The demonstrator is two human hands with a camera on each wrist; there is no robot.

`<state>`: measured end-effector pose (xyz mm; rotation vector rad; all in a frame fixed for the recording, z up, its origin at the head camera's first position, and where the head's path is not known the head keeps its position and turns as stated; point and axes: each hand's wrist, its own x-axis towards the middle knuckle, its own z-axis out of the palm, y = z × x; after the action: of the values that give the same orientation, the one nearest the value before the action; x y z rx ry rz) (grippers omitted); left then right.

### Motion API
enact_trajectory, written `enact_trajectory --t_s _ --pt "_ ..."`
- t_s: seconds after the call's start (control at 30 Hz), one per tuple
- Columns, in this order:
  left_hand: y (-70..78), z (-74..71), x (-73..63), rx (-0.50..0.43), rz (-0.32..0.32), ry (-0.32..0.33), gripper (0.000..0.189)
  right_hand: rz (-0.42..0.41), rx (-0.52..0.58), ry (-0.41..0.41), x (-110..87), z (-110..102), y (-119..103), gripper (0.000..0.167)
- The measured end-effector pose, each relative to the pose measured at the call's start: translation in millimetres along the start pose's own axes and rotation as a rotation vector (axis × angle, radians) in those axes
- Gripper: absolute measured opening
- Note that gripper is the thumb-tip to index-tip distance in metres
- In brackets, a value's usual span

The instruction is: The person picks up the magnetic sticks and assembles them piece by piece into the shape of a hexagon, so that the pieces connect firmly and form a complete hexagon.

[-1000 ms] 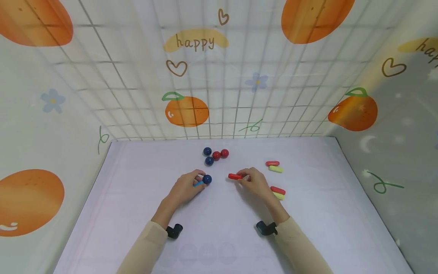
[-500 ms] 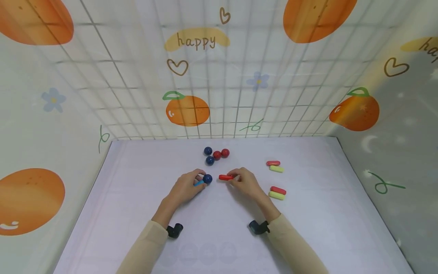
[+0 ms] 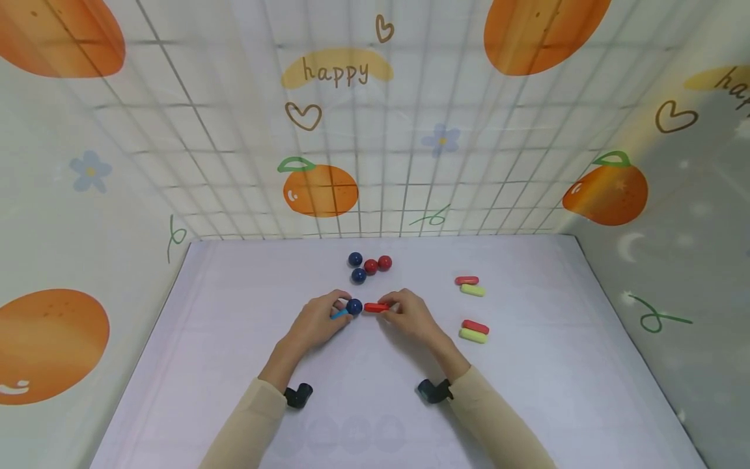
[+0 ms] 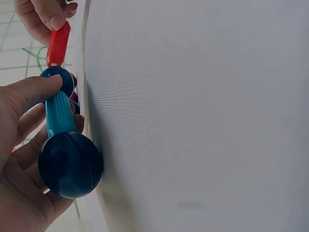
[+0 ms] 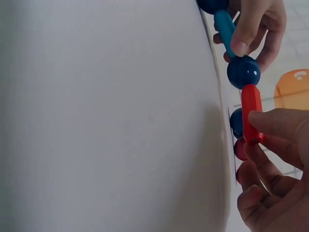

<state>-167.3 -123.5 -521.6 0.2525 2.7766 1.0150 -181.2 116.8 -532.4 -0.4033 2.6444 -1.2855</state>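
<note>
My left hand [image 3: 316,319] holds a light blue rod [image 4: 60,115] between thumb and fingers. A dark blue ball [image 4: 70,165] sits on the rod's near end, and a second dark blue ball [image 5: 244,72] on its far end, by the thumb tip. Thumb and fingers of my right hand [image 3: 415,318] pinch a red rod [image 5: 251,99], which points left at that second ball. In both wrist views the red rod's tip is right at the ball's surface, roughly in line with the light blue rod.
Behind the hands lie two loose dark blue balls [image 3: 359,276] and two red balls [image 3: 385,263]. To the right are two pairs of rods, each a red rod [image 3: 475,327] beside a yellow rod [image 3: 473,336]. A printed curtain [image 3: 234,163] stands behind the white table [image 3: 234,273].
My right hand has moved left with the red rod, bringing its tip up to the dark blue ball. The left hand has stayed in place.
</note>
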Motion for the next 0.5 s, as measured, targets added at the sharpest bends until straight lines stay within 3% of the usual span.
enact_trajectory --t_s 0.5 --pt "0.6 -3.5 -0.4 0.015 0.02 -0.014 0.044 -0.051 -0.046 0.008 3.1 2.9 -5.6 0.02"
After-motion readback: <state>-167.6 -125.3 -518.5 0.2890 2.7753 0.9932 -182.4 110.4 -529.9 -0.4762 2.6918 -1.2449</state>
